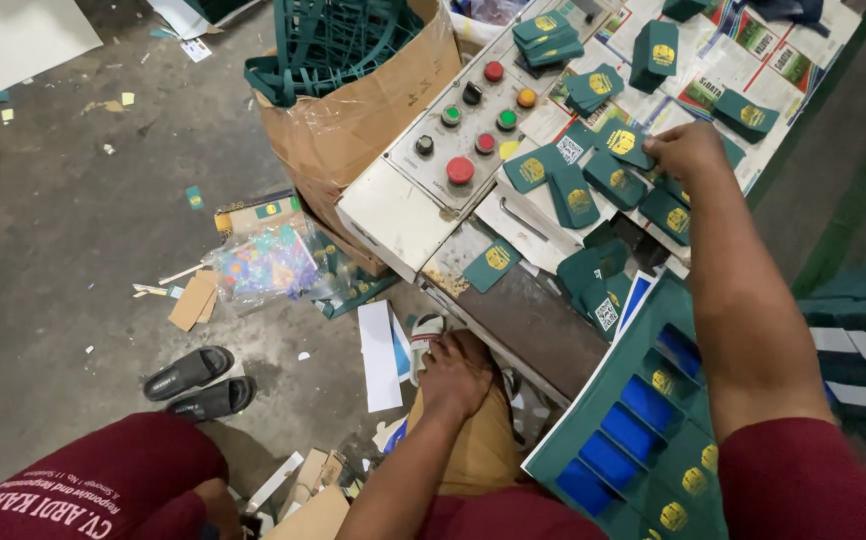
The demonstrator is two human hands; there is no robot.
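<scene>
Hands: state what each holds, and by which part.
Right hand pinches a green card by its edge. Left hand rests low; any hold cannot be told.

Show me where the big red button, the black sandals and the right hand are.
big red button (pixel 460 170), head view, middle of its cap.
black sandals (pixel 190 371), head view, strap of the upper sandal.
right hand (pixel 686 150), head view, back of the hand.

The right hand hides its fingertips among the green cards, the printed sheet is cut off at five o'clock, and the cardboard box at twelve.
</scene>
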